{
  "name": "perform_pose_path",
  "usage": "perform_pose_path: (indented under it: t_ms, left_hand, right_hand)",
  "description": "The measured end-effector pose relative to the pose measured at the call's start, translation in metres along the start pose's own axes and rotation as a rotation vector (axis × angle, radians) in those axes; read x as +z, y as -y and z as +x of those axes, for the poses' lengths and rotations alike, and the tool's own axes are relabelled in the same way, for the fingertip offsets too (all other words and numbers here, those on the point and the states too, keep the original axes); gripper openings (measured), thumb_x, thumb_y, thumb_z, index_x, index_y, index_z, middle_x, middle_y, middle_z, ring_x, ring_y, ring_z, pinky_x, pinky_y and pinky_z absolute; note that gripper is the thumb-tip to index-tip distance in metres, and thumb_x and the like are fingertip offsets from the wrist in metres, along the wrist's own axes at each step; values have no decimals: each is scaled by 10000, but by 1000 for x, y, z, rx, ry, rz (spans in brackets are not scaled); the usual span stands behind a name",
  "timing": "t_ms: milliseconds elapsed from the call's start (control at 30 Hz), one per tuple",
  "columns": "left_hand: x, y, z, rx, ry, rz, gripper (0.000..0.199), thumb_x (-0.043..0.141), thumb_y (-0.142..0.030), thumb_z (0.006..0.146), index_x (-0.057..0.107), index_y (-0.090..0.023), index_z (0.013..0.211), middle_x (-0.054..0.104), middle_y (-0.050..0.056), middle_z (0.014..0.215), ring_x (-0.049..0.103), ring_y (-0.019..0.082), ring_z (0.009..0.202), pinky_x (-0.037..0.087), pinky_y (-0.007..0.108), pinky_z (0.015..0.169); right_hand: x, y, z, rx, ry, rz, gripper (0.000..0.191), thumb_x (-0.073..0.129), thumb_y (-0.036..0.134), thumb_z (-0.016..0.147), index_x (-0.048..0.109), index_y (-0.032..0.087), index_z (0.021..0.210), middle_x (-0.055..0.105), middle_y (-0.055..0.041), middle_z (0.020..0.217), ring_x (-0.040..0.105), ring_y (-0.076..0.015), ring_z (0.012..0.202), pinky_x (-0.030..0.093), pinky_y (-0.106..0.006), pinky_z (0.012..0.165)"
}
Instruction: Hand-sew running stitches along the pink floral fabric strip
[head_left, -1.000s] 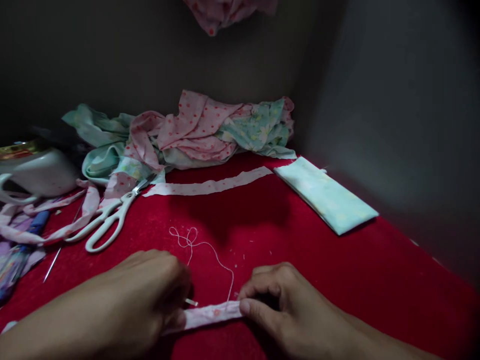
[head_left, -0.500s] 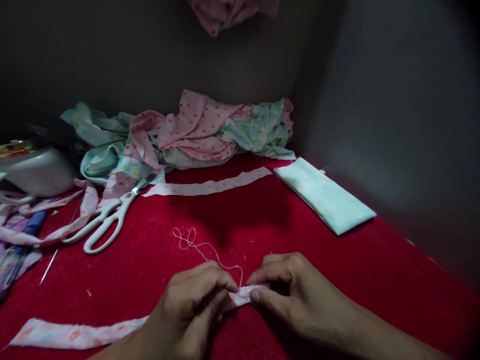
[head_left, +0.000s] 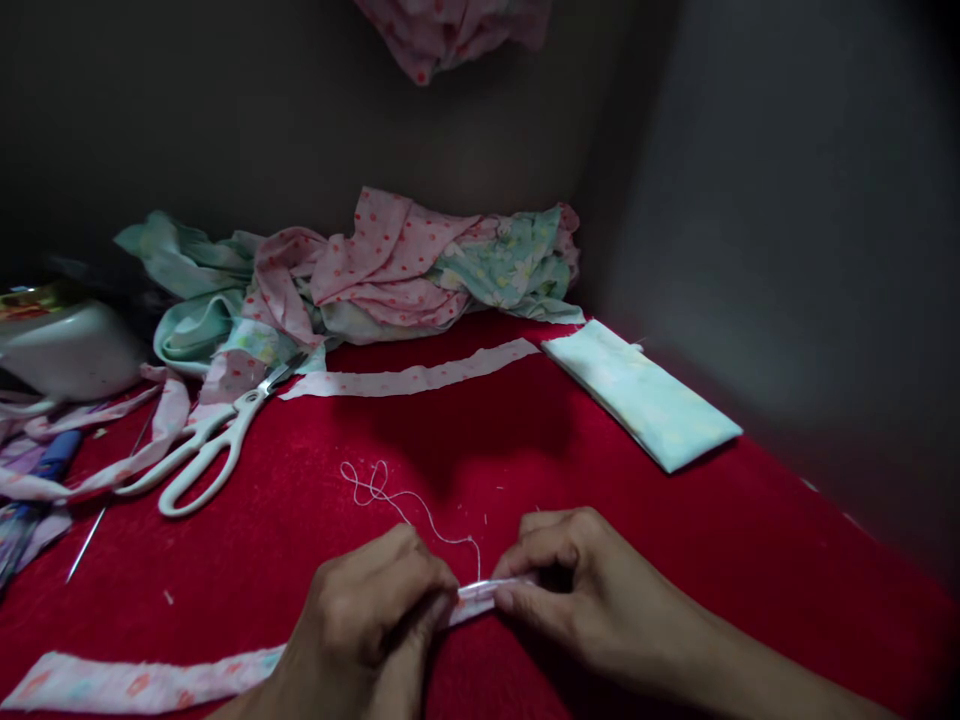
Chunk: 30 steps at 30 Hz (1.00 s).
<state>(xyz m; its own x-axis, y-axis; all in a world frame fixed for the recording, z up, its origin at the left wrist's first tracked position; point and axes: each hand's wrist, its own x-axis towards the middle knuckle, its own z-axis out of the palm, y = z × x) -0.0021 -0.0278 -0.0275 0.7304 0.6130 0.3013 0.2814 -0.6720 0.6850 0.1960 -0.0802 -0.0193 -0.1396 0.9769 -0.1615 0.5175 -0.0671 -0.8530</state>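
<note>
Between my two hands a narrow pink floral fabric strip point(head_left: 475, 604) is pulled taut just above the red cloth. My left hand point(head_left: 375, 605) pinches it on one side, and the fingers of my right hand point(head_left: 559, 575) pinch its other end. The strip's long tail lies flat at the lower left, beyond my left wrist. A white thread point(head_left: 431, 520) rises from the strip between the hands and loops loosely on the cloth. Whether a needle is in my fingers cannot be made out.
White-handled scissors point(head_left: 221, 440) lie at the left, near a metal rod point(head_left: 86, 545) and a white container point(head_left: 75, 350). Behind are crumpled pink and green fabrics point(head_left: 397, 265), a loose pale strip point(head_left: 412, 380) and a folded mint cloth point(head_left: 645, 395). The red cloth point(head_left: 637, 510) covers the surface.
My left hand has drawn slightly back from my right, baring more of the strip's upper edge between them. The whole view has shifted a little.
</note>
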Motion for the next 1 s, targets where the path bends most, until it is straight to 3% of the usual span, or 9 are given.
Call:
perform_pose_path:
  t_ms: [533, 1000]
  left_hand:
    - [3, 4, -4, -19, 37, 73, 328, 371, -109, 880, 571, -148, 622, 472, 22, 575, 463, 127, 494, 374, 211, 454]
    - [0, 1, -1, -57, 71, -1, 305, 382, -118, 880, 575, -147, 646, 509, 28, 606, 489, 123, 528, 382, 201, 472]
  right_hand:
    - [-1, 2, 1, 8, 5, 31, 141, 616, 180, 782, 752, 170, 746, 544, 4, 611, 480, -109, 580, 334, -215, 513]
    - [-3, 6, 4, 64, 20, 74, 152, 596, 167, 774, 746, 145, 763, 548, -4, 634, 479, -113, 590, 335, -219, 523]
